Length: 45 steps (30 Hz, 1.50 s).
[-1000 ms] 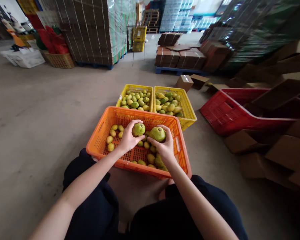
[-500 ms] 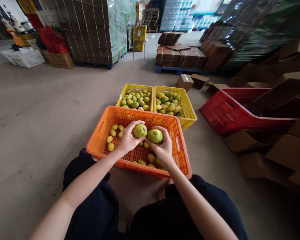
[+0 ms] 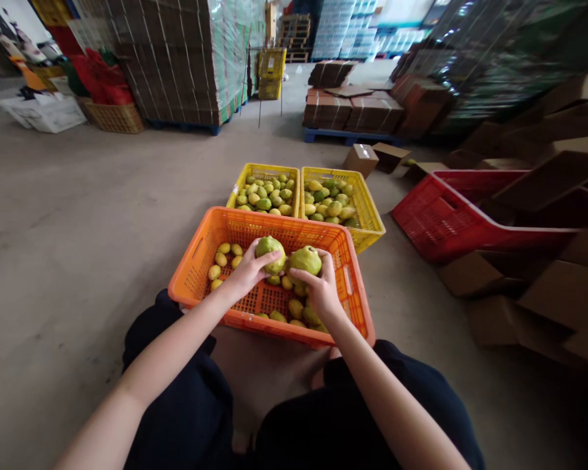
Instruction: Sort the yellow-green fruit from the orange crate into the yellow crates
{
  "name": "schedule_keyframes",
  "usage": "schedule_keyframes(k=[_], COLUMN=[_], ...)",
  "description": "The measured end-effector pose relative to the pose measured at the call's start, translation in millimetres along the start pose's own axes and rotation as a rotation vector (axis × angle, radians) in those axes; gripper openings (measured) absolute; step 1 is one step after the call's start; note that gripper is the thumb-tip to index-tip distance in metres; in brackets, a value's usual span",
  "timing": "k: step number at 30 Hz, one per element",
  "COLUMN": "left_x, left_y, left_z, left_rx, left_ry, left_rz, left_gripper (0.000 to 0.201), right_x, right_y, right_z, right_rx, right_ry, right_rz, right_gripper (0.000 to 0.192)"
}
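Note:
Above the orange crate (image 3: 196,251), my left hand (image 3: 247,269) is closed around a yellowish-green lemon (image 3: 269,250), its thumb across the near side. Close to its right, my right hand (image 3: 325,285) grips a second greenish lemon (image 3: 306,260), thumb beneath and a dark end spot facing up. The two held fruits are a small gap apart. Inside the crate, small yellow lemons (image 3: 221,259) lie in a group at the left. More yellow-green lemons (image 3: 296,308) lie at the right and near side, partly hidden by my right hand and wrist.
Two yellow crates (image 3: 370,209) full of yellow and green lemons (image 3: 269,192) touch side by side behind the orange crate. On the right stand a red crate (image 3: 428,219) and a heap of cardboard boxes (image 3: 500,320). Wrapped pallet stacks (image 3: 171,59) are farther back.
Both held lemons have been turned in my fingers: the left thumb now lies across its fruit, and the right fruit's end has rolled from facing me to facing upward. The crates stay put.

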<state>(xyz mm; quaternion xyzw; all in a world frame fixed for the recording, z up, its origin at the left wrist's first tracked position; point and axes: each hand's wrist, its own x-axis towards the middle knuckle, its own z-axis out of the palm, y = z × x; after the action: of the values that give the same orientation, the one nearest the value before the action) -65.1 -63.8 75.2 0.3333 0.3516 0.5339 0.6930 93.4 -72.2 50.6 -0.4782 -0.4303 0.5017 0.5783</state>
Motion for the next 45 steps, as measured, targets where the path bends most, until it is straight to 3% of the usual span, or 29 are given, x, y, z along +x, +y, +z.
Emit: schedule_keyframes(k=[8, 13, 15, 20, 27, 41, 45], left_x=[-0.3, -2.0, -1.4, 0.3, -5.2, -3.6, 0.4], left_y=[2.1, 1.9, 0.4, -2.3, 0.3, -0.5, -2.5], left_z=[1.7, 3.0, 2.1, -3.5, -3.1, -1.1, -0.9], left_rx=[-0.061, 0.056, 0.191, 0.638, 0.739, 0.548, 0.245], left_ry=[0.000, 0.011, 0.044, 0.101, 0.024, 0.067, 0.157], left_rz=[-0.021, 0.007, 0.120, 0.583, 0.759, 0.624, 0.336], left_gripper=[0.043, 0.048, 0.050, 0.049, 0.048, 0.053, 0.053], right_x=[2.1, 1.0, -0.5, -4.3, -6.4, -8.0, -6.3], right_y=[5.1, 0.6, -4.0, -13.6, -14.2, -17.9, -14.4], right_z=[1.6, 1.3, 1.9, 5.4, 7.6, 7.1, 5.2], right_rx=[0.081, 0.005, -0.050, -0.156, -0.196, -0.181, -0.104], right_ry=[-0.002, 0.012, 0.016, -0.015, -0.041, -0.045, 0.000], right_rz=[0.044, 0.017, -0.035, -0.253, -0.375, -0.355, -0.145], right_gripper=[0.056, 0.057, 0.058, 0.057, 0.054, 0.054, 0.058])
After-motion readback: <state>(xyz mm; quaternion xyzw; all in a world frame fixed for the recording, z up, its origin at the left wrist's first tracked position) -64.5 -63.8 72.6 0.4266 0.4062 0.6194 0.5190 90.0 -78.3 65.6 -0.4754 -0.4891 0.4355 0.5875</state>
